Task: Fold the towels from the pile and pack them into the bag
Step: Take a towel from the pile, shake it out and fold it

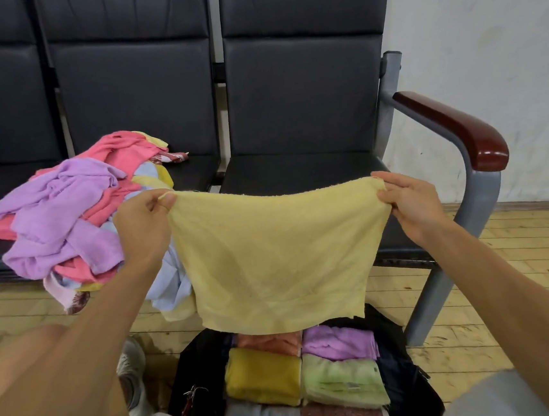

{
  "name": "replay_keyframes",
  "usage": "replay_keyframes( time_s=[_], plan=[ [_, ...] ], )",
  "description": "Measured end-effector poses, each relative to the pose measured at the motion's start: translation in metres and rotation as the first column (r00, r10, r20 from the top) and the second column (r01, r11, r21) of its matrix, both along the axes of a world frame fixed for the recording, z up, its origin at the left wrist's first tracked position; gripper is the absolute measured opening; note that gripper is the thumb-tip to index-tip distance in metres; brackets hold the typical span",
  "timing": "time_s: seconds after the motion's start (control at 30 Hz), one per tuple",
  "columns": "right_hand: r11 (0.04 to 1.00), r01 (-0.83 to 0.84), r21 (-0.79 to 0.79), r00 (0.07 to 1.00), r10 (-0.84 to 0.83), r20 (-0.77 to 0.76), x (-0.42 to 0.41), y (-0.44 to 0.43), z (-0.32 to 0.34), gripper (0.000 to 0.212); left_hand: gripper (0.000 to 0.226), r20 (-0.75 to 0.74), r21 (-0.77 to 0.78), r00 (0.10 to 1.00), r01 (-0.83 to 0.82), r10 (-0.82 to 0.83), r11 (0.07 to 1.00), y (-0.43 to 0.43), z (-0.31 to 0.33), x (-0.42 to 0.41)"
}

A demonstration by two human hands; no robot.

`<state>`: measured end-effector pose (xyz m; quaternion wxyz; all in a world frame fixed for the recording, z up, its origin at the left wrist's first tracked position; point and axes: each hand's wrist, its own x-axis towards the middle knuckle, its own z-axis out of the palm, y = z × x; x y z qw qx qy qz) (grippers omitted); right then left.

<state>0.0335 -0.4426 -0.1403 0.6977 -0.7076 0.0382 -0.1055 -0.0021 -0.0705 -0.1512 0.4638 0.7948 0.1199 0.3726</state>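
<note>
Pinching the yellow towel (277, 251) by its top corners, the left hand (144, 227) and right hand (410, 201) hold it up, hiding the far edge of the bag (201, 365).

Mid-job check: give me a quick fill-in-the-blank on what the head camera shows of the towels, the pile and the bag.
The left hand and right hand pinch the top corners of the spread towel, whose colour is ____.
The unfolded pile lies on the bench seat to the ____ of that towel.
In the bag, the folded towel just nearer the person than the purple towel is ____.
Missing words: yellow; left; green.
</note>
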Motion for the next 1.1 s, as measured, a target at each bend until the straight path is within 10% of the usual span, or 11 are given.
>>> replay_keyframes(
  time_s=[0.53,0.8,1.1],
  plan=[
    [0.998,0.065,0.003,0.996,-0.064,-0.066,0.003,0.000,-0.003,0.034,0.023,-0.014,-0.010,1.000,-0.003,0.003,1.000,-0.005,0.004,-0.003],
    [0.814,0.344,-0.469,0.937,-0.264,0.229,0.003,0.003,-0.007,0.018,0.022,0.014,0.002,1.000,0.002,-0.002,1.000,-0.009,0.004,-0.007],
    [0.719,0.469,-0.513,0.872,-0.286,0.396,0.001,0.003,-0.002,0.016,0.023,0.072,-0.003,0.997,-0.041,0.041,0.999,-0.012,0.008,-0.008]
  ],
)
